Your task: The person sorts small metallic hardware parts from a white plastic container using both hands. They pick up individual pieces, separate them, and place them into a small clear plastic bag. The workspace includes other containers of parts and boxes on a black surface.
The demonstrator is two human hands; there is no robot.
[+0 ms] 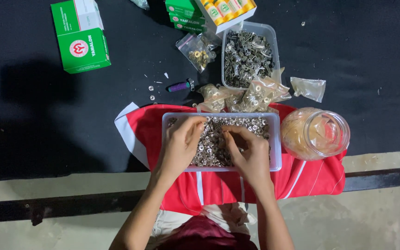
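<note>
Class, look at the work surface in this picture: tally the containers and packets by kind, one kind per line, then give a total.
Clear plastic tubs: 2, a near tub of small metal rings under both hands and a far tub of darker metal parts
Clear jar: 1
Green cardboard boxes: 2, the left box and the top box
Small clear bags: 4, or as many as I can tell apart
Total: 9

Loads of shiny metal here: the small silvery metal rings [214, 143] glint inside a clear plastic tub [276, 143], which sits on smooth red cloth with white stripes [311, 178]. At 12 o'clock from it, a second clear tub [250, 28] holds duller grey metal clips [247, 58]. The crinkly plastic baggies [239, 95] between look glossy. At 3 o'clock there's a glossy see-through jar [315, 133]. The black tabletop [47, 115] is matt, and the green boxes [80, 36] at 10 o'clock are printed cardboard.
</note>
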